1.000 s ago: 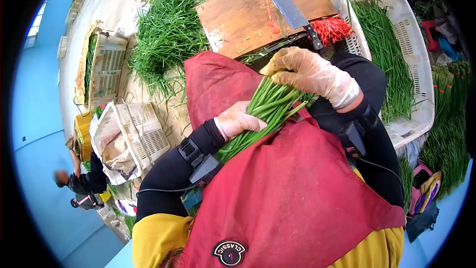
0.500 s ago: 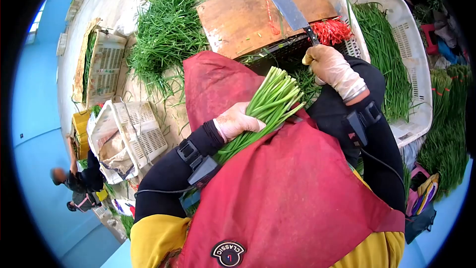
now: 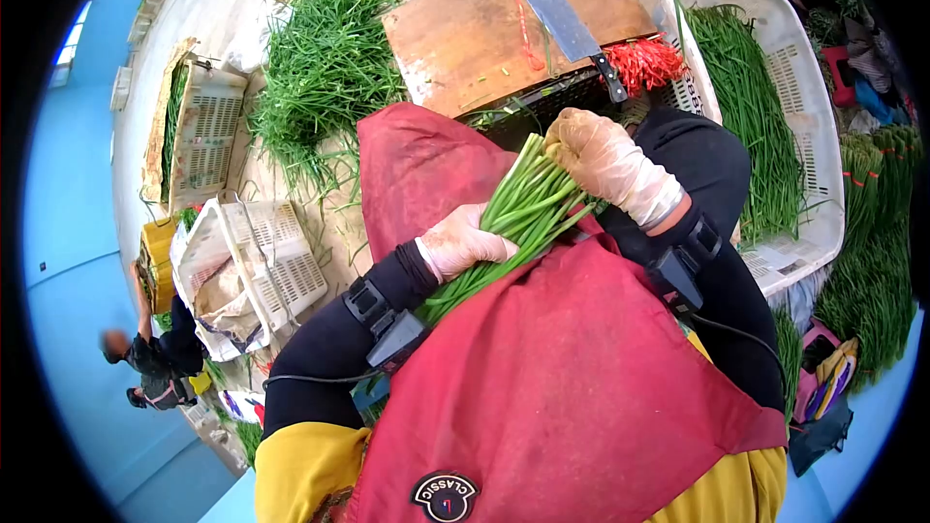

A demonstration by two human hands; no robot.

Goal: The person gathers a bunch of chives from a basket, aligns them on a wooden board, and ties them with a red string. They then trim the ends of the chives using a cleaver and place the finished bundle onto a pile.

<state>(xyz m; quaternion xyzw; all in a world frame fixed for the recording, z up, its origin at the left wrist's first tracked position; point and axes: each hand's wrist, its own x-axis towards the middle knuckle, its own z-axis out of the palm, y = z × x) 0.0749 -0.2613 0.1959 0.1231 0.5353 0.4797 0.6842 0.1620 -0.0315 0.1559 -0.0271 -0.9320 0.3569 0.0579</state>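
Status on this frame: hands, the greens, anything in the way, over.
Left hand shut on bundle, mid-stalk. Right hand curled over its cut ends. Bundle lies across red apron. Cleaver on board ahead, apart from hands.

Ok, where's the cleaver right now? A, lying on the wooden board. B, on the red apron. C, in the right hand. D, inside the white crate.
A: the cleaver lies blade-flat on the wooden board, while the right hand covers the tips of the bundle of green stalks gripped by the left hand.
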